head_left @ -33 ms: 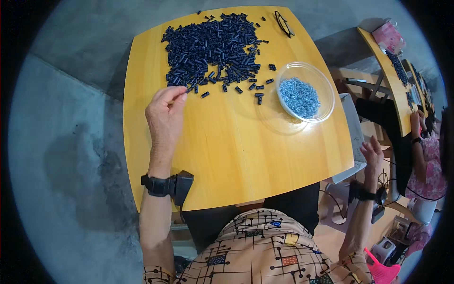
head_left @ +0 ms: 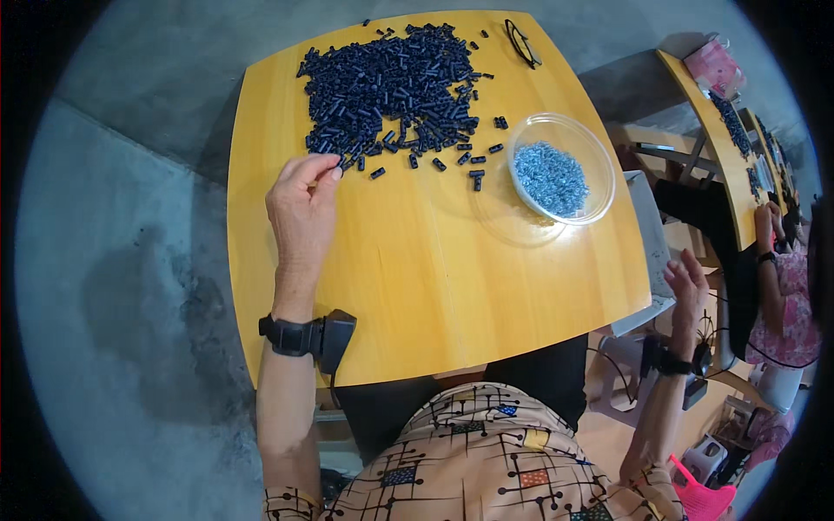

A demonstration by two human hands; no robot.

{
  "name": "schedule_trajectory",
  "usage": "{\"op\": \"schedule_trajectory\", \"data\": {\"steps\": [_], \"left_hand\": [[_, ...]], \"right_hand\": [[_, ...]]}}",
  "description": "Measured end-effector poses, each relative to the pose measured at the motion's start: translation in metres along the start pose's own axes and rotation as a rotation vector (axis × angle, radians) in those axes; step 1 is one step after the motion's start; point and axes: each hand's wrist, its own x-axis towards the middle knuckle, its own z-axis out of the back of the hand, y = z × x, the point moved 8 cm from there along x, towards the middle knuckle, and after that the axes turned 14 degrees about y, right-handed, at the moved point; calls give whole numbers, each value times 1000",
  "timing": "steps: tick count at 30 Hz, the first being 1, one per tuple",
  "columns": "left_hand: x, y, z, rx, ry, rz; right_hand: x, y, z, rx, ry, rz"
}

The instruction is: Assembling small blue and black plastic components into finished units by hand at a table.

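A wide heap of small dark navy, tube-like plastic pieces (head_left: 382, 82) covers the far left part of the yellow wooden table (head_left: 452, 278). My left hand (head_left: 304, 195) is at the heap's near left edge, thumb and forefinger pinched on a small dark plastic piece that mostly hides behind the fingertips. Several loose pieces (head_left: 439, 164) lie just right of it. A clear round plastic bowl (head_left: 601, 196) holds many small, shiny silver-blue metal parts (head_left: 552, 180). Past the table's right edge, my right hand (head_left: 688, 286) is raised, fingers apart, holding nothing.
Black-framed glasses (head_left: 522, 43) rest at the far right of the table. A grey tray (head_left: 647, 239) sits along its right side, near my right hand. Farther right, another person (head_left: 782, 286) works at a second table (head_left: 695, 95) with similar dark pieces. A black device is strapped to each of my wrists.
Hardly anything differs. My right hand has shifted very slightly, and my left fingertips have moved a touch at the heap's edge.
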Motion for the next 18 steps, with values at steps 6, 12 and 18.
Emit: {"op": "schedule_trajectory", "data": {"steps": [6,12,18], "left_hand": [[9,-4,-17,422,60,-71],[6,1,-27,362,49,-57],[1,-3,-21,176,52,40]], "right_hand": [[-86,103,-82,-73,231,225],[-161,169,-225,-364,715,556],[-164,190,-283,-420,890,672]]}}
